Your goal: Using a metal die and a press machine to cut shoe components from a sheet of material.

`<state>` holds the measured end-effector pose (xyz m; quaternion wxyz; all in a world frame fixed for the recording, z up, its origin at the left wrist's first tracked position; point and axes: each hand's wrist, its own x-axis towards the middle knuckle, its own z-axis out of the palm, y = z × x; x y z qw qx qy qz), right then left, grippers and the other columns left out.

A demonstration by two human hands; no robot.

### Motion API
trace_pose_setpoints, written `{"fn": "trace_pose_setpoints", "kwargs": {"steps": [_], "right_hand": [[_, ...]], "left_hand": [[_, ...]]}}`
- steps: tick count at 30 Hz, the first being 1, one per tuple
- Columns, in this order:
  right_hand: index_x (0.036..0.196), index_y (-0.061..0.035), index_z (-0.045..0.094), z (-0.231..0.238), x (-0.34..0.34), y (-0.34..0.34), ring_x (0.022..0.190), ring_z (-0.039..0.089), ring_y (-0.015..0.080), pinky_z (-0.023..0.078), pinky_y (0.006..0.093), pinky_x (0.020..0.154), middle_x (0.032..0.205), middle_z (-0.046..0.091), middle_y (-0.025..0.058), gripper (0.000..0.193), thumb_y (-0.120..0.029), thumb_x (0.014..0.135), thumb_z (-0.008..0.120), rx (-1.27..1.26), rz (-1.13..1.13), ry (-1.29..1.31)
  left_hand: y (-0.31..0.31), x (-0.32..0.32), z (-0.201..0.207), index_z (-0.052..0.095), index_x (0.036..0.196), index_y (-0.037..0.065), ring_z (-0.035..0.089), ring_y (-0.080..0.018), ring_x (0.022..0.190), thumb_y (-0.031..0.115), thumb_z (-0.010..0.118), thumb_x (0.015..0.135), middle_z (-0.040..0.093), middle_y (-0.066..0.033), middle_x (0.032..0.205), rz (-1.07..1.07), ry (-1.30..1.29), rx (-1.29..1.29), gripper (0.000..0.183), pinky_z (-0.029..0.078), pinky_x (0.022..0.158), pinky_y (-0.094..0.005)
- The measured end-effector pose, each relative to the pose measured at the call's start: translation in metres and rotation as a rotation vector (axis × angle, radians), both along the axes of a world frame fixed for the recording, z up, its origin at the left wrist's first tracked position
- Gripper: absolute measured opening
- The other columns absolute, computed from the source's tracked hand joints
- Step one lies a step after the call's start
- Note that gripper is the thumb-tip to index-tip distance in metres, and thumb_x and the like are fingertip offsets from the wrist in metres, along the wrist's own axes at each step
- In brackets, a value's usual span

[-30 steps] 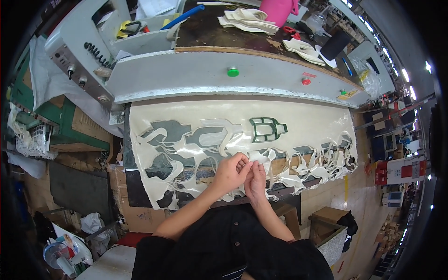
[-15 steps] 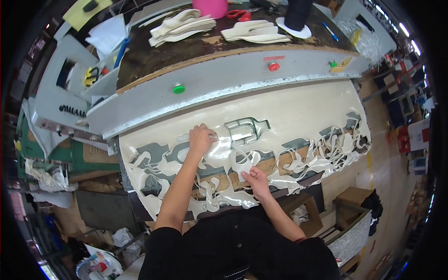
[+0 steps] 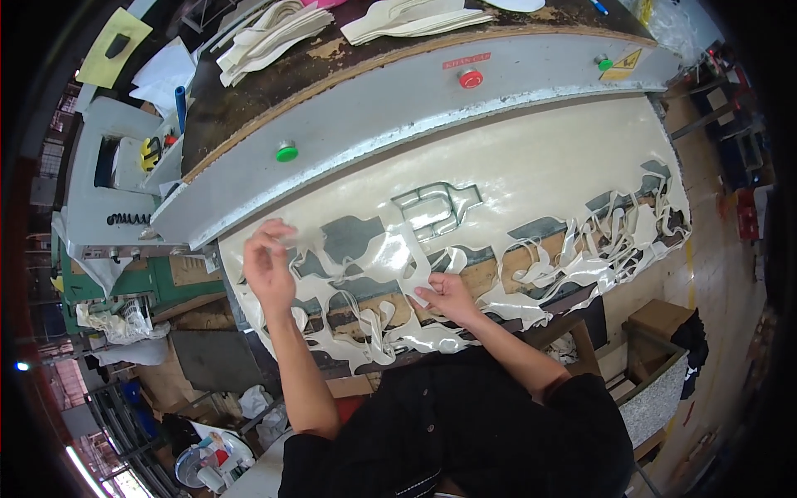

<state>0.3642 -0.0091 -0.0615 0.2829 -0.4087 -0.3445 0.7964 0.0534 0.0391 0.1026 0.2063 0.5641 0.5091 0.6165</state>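
Head view, single entry.

Item 1: cream leather sheet [image 3: 515, 174], glossy, spread over the cutting bed of a grey press [image 3: 398, 108]. Its near half is a web of cut-out scrap, with openings showing the dark board beneath; the far half, toward 12 o'clock, is uncut.

Item 2: left hand [image 3: 267, 267], at 9 o'clock of the sheet. Fingers pinched shut on a small pale cut piece [image 3: 300, 241], lifted just clear of the web (whether it is fully free of the scrap cannot be told).

Item 3: right hand [image 3: 448, 295], at 6 o'clock of the sheet. Fingers pressed flat on a strip of the scrap web [image 3: 398, 274], not closed round anything; it appears to pin the sheet down.

Item 4: steel cutting die [image 3: 436, 201], outline-shaped, lying on the sheet at 12 o'clock of the right hand, well apart from both hands.

Item 5: green button [image 3: 287, 152] and red button [image 3: 471, 79] on the press front; stacks of pale cut pieces [image 3: 266, 37] on the brown top beyond.

Step in hand, as judged: picking a cut part out of the scrap. The next move calls for a steady hold on the web while the piece comes away cleanly, then repositioning the die on uncut leather.
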Motion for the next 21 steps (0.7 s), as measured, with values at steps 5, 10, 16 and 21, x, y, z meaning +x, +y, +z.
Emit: {"fn": "trace_pose_setpoints", "kwargs": {"steps": [5,10,16,21], "right_hand": [[0.118,0.0022,0.075,0.019,0.004,0.000,0.083,0.073,0.0119,0.056,0.0248,0.069,0.103,0.078,0.0041,0.023,-0.007,0.097,0.080,0.371,-0.094,-0.216],[0.114,0.0021,0.077,0.059,0.036,0.007,0.079,0.071,0.0294,0.056,0.0360,0.070,0.095,0.072,0.0137,0.029,-0.005,0.087,0.084,0.795,-0.114,-0.554],[0.113,-0.0018,0.080,0.087,0.063,0.000,0.082,0.078,0.0163,0.061,0.0291,0.075,0.092,0.081,0.0097,0.022,-0.001,0.091,0.080,0.582,-0.175,-0.475],[0.113,0.0000,0.080,0.094,0.079,0.000,0.086,0.080,0.0172,0.061,0.0290,0.078,0.098,0.083,0.0137,0.019,-0.003,0.095,0.076,0.635,-0.153,-0.398]], "left_hand": [[-0.023,0.060,0.064,0.077,0.100,0.009,0.072,-0.0316,0.093,0.017,0.089,0.083,0.076,-0.0048,0.091,-0.471,0.523,-0.152,0.022,0.051,0.099,-0.0455],[-0.028,0.127,0.040,0.083,0.107,0.012,0.074,-0.0305,0.083,0.021,0.093,0.077,0.079,-0.0104,0.099,-0.766,0.348,-0.835,0.033,0.058,0.075,-0.0364],[-0.028,0.159,-0.011,0.083,0.104,0.012,0.073,-0.0343,0.083,0.019,0.086,0.087,0.077,-0.0104,0.095,-0.729,0.372,-0.679,0.019,0.057,0.072,-0.0381],[-0.030,0.172,-0.017,0.082,0.102,0.011,0.073,-0.0352,0.083,0.015,0.082,0.090,0.077,-0.0108,0.094,-0.640,0.420,-0.582,0.012,0.057,0.071,-0.0404]]}}
